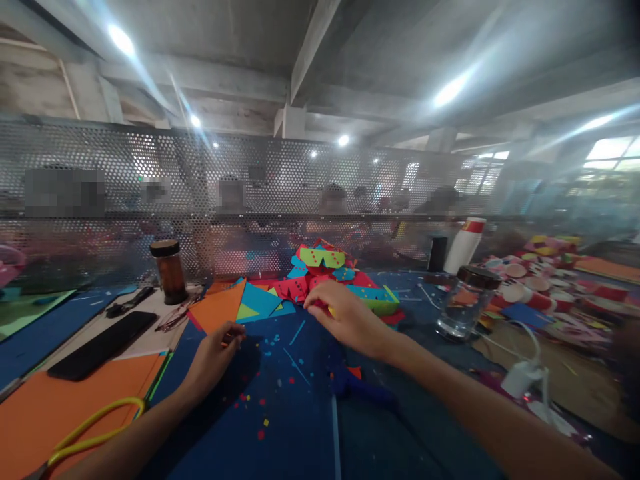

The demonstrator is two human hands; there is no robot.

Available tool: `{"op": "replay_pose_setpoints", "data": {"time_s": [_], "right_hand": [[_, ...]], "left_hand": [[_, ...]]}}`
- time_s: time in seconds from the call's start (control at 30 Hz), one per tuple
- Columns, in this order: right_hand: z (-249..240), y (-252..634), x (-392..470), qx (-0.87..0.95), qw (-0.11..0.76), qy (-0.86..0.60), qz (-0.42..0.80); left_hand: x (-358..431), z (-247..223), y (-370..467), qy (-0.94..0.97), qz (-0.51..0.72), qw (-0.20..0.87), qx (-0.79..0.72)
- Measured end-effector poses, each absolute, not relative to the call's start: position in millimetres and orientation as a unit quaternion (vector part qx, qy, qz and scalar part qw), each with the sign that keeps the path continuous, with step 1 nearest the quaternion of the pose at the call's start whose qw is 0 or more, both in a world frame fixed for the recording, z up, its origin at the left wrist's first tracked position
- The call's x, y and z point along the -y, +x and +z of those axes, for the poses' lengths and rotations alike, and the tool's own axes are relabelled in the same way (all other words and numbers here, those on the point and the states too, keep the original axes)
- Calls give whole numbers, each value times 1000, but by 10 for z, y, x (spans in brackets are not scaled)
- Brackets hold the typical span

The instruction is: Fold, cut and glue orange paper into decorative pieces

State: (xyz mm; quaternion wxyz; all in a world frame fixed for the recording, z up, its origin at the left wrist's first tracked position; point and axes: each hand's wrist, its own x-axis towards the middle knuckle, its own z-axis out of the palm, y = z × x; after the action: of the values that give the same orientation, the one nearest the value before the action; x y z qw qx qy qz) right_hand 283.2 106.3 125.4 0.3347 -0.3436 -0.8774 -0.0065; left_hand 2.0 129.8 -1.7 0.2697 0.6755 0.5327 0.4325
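Note:
My right hand (350,319) reaches over the blue tabletop, its thumb and fingers drawn together beside a heap of cut coloured paper. In that heap, red paper pieces (293,289) lie nearest its fingertips, and a lime-green eye-mask shape with red dots (323,257) rests on top. What the fingertips pinch, if anything, I cannot make out. My left hand (223,343) hovers or rests with curled fingers just in front of an orange paper sheet (220,307) and blue paper triangles (260,300). Its grip is hidden. Below my right hand lies a dark blue tool (363,388), possibly a glue gun.
Tiny paper scraps dot the blue table (220,427). To the left are yellow-handled scissors (95,423), a black phone (103,345) and a brown jar (170,273). A clear jar (465,303), a white bottle (465,247) and a charger (523,380) stand right. Perforated metal screen (280,180) behind.

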Motion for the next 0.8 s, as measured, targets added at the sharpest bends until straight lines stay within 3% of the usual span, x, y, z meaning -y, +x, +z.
{"op": "replay_pose_setpoints", "data": {"time_s": [0.2,0.5,0.8], "right_hand": [[956,2845,-598,929,242,-275,-46],[636,2961,-427,913,288,-288,-27],[463,2992,-453,922,250,-294,-28]], "left_hand": [[-1287,-47,46,727,364,194,-550],[-1337,-33,-74,741,226,-10,-632],[-1331,-23,-125,753,132,-80,-640]]}}
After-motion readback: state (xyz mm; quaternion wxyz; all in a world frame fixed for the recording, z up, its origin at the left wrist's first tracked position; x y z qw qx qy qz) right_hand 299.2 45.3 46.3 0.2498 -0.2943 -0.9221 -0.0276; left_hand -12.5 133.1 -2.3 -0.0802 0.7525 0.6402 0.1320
